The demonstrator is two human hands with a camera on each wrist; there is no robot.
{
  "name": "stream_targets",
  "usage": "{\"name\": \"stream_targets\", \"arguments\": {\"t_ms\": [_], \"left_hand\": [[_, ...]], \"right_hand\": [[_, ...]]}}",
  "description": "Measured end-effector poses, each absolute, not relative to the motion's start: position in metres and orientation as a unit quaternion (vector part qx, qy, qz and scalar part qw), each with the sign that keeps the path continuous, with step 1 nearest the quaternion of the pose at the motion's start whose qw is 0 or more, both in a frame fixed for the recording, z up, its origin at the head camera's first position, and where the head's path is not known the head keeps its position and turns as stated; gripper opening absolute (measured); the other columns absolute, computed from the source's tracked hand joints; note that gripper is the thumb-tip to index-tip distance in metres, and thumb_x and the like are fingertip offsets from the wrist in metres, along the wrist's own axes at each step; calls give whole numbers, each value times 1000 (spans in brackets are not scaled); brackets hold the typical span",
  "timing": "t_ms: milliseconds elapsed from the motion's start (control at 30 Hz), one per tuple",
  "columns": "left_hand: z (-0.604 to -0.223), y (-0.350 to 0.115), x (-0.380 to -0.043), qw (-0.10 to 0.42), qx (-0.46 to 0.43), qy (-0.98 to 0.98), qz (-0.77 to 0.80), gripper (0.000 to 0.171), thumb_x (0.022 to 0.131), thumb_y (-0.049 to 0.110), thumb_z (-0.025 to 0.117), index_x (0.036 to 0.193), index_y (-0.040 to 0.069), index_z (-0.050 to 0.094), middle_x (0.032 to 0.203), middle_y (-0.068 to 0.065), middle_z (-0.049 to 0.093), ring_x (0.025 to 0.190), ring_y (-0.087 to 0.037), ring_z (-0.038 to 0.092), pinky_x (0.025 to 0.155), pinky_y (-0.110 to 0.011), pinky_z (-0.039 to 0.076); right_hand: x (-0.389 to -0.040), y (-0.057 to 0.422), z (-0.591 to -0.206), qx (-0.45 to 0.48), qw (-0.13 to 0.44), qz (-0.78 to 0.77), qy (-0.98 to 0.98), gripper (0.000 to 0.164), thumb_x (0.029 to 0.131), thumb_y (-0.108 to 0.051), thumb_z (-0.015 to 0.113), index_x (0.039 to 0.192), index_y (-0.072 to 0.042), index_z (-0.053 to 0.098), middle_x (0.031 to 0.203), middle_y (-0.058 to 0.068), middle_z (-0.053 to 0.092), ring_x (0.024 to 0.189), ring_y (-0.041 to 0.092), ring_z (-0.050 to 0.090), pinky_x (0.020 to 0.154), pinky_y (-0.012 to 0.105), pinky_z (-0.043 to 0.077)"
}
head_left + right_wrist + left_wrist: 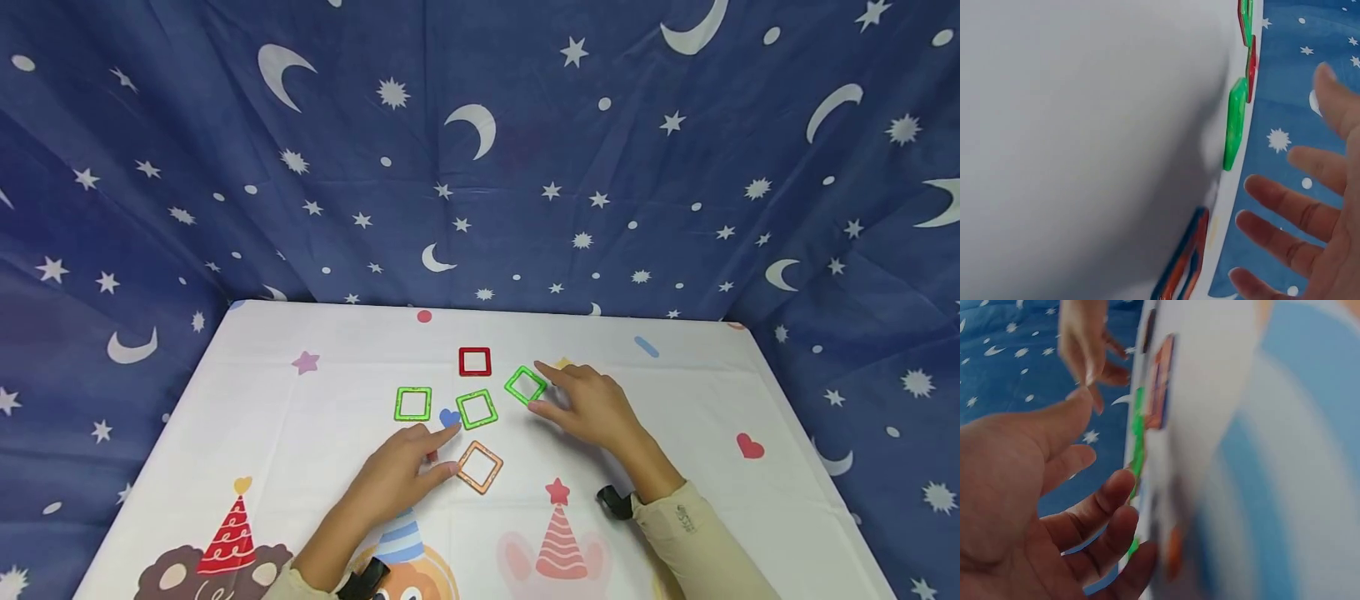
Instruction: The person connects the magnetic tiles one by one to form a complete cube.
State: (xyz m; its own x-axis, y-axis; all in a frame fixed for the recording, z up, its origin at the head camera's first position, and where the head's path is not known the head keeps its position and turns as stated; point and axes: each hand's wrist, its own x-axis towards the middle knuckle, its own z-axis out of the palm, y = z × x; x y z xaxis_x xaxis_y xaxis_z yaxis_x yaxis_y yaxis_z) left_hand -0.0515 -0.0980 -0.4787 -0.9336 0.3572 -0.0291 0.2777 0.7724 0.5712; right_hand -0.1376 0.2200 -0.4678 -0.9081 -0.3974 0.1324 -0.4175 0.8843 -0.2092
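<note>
My left hand (pixel 401 471) hovers low over the table, thumb and forefinger spread, with nothing visible between them. Its thumb tip appears beside an orange square frame (pixel 460 467); its forefinger points at a green square frame (pixel 494 408). Contact cannot be told. Another green frame (pixel 413 418) lies left of these, and a red square frame (pixel 475 373) farther back. My right hand (pixel 596 407) has its fingers spread around another green frame (pixel 514 393); in the right wrist view the hand looks apart from the pieces. A blue-and-orange frame (pixel 1200 244) shows there too, mostly hidden from the head view.
The white tablecloth (pixel 337 433) carries printed stars, hearts and party-hat animals. A small orange piece (pixel 1175 550) stands out below the left hand in its wrist view. Dark blue cloth (pixel 525 167) with moons and stars hangs behind and beside the table.
</note>
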Motion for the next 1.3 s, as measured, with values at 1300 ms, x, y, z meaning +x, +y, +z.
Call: {"name": "stream_targets", "arguments": {"t_ms": [1300], "left_hand": [[-498, -89, -61, 66, 244, 938, 239, 66, 81, 50, 81, 142, 33, 62, 87, 10, 42, 79, -9, 36, 68, -24, 30]], "right_hand": [[-182, 197, -485, 65, -79, 240, -965, 69, 64, -42, 97, 125, -19, 75, 97, 3, 69, 86, 19, 56, 78, 35, 49]]}}
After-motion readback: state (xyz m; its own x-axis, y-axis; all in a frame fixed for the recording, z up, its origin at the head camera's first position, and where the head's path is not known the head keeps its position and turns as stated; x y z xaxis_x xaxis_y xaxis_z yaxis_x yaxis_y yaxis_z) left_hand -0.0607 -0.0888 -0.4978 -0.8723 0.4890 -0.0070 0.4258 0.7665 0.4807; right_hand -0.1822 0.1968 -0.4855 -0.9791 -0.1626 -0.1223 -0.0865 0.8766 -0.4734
